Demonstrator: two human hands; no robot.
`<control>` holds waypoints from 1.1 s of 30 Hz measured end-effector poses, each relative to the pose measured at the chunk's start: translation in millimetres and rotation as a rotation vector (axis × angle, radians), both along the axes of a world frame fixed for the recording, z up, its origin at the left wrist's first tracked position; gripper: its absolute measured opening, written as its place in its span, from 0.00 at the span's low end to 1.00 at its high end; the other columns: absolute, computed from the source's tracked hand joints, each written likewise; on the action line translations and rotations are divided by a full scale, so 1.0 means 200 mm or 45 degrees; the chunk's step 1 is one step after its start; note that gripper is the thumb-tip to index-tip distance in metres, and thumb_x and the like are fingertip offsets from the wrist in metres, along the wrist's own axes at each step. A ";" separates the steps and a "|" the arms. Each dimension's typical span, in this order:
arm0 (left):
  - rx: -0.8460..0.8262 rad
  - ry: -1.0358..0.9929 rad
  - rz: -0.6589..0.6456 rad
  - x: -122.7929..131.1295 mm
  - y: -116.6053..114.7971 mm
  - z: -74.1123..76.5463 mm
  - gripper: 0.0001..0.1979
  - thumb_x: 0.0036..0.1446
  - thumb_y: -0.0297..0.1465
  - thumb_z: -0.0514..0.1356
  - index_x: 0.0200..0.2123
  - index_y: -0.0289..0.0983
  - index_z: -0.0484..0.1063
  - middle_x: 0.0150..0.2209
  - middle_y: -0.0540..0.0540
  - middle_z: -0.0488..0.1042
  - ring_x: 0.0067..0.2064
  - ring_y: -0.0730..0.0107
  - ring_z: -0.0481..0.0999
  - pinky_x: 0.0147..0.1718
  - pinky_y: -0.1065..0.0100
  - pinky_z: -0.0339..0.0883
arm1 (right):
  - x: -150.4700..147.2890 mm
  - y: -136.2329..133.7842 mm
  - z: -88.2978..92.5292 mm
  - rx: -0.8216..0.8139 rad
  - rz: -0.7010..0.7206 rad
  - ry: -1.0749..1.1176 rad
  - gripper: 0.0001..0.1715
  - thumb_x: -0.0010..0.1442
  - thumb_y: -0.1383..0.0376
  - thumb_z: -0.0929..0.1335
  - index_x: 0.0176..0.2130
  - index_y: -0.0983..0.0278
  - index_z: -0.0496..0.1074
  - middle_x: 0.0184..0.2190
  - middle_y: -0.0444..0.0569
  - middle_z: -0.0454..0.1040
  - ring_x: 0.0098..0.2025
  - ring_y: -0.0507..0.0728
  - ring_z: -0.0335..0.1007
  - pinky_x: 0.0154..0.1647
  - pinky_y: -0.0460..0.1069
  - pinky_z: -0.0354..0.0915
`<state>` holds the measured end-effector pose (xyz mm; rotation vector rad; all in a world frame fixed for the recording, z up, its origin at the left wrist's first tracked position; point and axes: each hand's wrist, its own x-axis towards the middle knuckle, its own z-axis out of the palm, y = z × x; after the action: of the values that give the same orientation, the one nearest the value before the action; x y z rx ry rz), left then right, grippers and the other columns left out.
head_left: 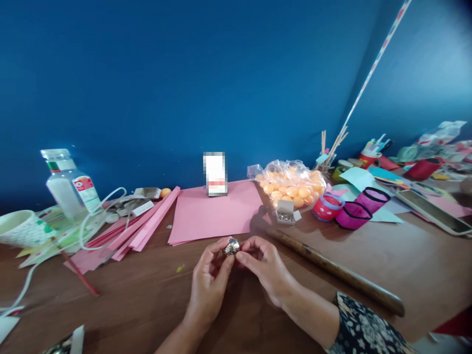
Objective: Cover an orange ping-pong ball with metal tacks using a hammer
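A small, shiny metallic ball [232, 247] with a bumpy gold-and-silver surface is held just above the brown table. My left hand [211, 280] grips it between thumb and fingers from the left. From the right, the thumb and index finger of my right hand [266, 265] are pinched together against the ball; anything tiny between them is hidden. Beyond my hands stands a small open box [285, 214] of shiny metal pieces. Behind that box is a clear plastic bag of orange balls [291, 187].
Pink sheets [217, 216] lie ahead, under a white upright card [216, 172]. A wooden stick [342, 275] extends along the right. To the left are pink paper strips [147, 223], a clear bottle [64, 187] and a white cable [83, 236]. Purple cups [353, 216] stand right.
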<state>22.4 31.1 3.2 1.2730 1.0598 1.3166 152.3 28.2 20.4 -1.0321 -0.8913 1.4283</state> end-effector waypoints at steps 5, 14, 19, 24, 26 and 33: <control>-0.070 -0.079 0.040 0.00 0.01 0.00 0.15 0.49 0.31 0.61 0.43 0.39 0.69 0.43 0.44 0.75 0.45 0.63 0.74 0.44 0.65 0.68 | 0.00 0.00 0.00 0.084 0.015 -0.054 0.10 0.48 0.67 0.71 0.29 0.66 0.65 0.26 0.42 0.70 0.27 0.48 0.65 0.32 0.45 0.64; -0.067 -0.085 0.054 0.00 0.01 0.00 0.15 0.49 0.30 0.62 0.43 0.39 0.69 0.43 0.44 0.75 0.45 0.64 0.74 0.43 0.67 0.67 | -0.01 0.01 0.00 0.117 -0.001 -0.098 0.07 0.50 0.67 0.70 0.27 0.67 0.68 0.29 0.44 0.68 0.28 0.49 0.64 0.32 0.45 0.64; -0.052 -0.076 0.032 0.00 0.01 -0.02 0.15 0.50 0.30 0.61 0.43 0.39 0.69 0.45 0.44 0.74 0.46 0.64 0.73 0.45 0.66 0.67 | -0.01 0.00 0.01 0.062 -0.004 -0.037 0.08 0.49 0.67 0.70 0.28 0.67 0.67 0.27 0.44 0.69 0.29 0.49 0.64 0.34 0.46 0.63; -0.054 -0.064 0.041 0.00 0.00 -0.01 0.15 0.49 0.30 0.62 0.42 0.39 0.70 0.44 0.45 0.74 0.46 0.65 0.73 0.45 0.67 0.67 | 0.00 -0.01 0.01 0.046 -0.011 -0.035 0.09 0.49 0.66 0.71 0.28 0.67 0.67 0.27 0.43 0.70 0.29 0.49 0.64 0.34 0.45 0.63; -0.060 -0.070 0.047 0.01 0.00 -0.01 0.15 0.48 0.30 0.62 0.42 0.39 0.70 0.44 0.45 0.75 0.46 0.64 0.73 0.44 0.67 0.67 | 0.00 -0.01 0.01 0.045 -0.013 -0.040 0.09 0.49 0.66 0.71 0.28 0.67 0.66 0.26 0.43 0.69 0.28 0.48 0.64 0.33 0.45 0.62; -0.197 -0.262 -0.009 0.01 0.00 -0.01 0.17 0.49 0.31 0.62 0.45 0.39 0.68 0.44 0.44 0.74 0.46 0.64 0.73 0.45 0.66 0.66 | 0.00 -0.01 0.03 0.007 0.038 0.024 0.11 0.50 0.64 0.71 0.30 0.67 0.65 0.27 0.43 0.70 0.27 0.48 0.66 0.33 0.45 0.65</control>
<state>24.8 31.4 1.8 1.0028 0.9901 1.3029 151.9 26.6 26.3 -1.0030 -0.9001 1.4574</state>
